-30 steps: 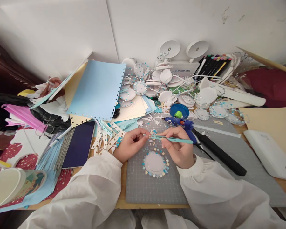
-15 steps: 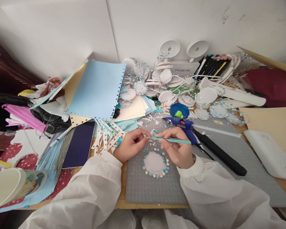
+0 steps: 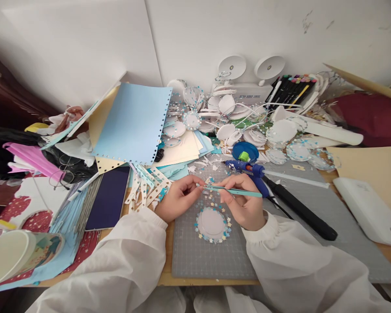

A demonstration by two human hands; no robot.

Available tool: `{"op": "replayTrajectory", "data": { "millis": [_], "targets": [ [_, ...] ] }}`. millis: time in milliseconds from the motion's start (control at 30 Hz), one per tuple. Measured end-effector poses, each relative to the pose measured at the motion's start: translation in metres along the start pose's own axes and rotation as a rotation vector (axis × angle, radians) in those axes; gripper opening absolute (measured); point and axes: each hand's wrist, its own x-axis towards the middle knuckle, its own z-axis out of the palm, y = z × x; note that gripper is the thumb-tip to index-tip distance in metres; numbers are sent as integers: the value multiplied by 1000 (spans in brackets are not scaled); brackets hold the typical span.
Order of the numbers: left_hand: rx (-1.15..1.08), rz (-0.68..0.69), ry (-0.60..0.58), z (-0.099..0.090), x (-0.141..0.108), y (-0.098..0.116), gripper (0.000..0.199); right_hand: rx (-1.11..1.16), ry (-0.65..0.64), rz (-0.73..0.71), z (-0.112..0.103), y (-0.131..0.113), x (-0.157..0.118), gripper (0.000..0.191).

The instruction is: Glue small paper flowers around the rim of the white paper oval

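My right hand (image 3: pixel 243 202) is closed round teal tweezers (image 3: pixel 237 191), whose tips point left. Those tips meet the fingertips of my left hand (image 3: pixel 182 198), which are pinched together; what they hold is too small to name. Just below my hands, a white disc (image 3: pixel 211 224) ringed with small blue and cream stars lies on the grey cutting mat (image 3: pixel 215 265). Loose paper stars (image 3: pixel 210 198) are scattered on the mat between and under my hands.
A blue glue gun (image 3: pixel 259 176) and a black rod-shaped tool (image 3: pixel 303 211) lie right of my hands. White discs (image 3: pixel 226 104) are heaped behind. On the left are a dark phone (image 3: pixel 107 198), a blue sheet (image 3: pixel 133 121) and a paper cup (image 3: pixel 22 256).
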Motion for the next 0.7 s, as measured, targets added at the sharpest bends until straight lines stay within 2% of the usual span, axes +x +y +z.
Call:
{"op": "replayTrajectory", "data": {
  "millis": [700],
  "targets": [
    [-6, -19, 7, 0, 0, 2, 30, -18, 24, 0, 0, 1, 0, 11]
  ]
}}
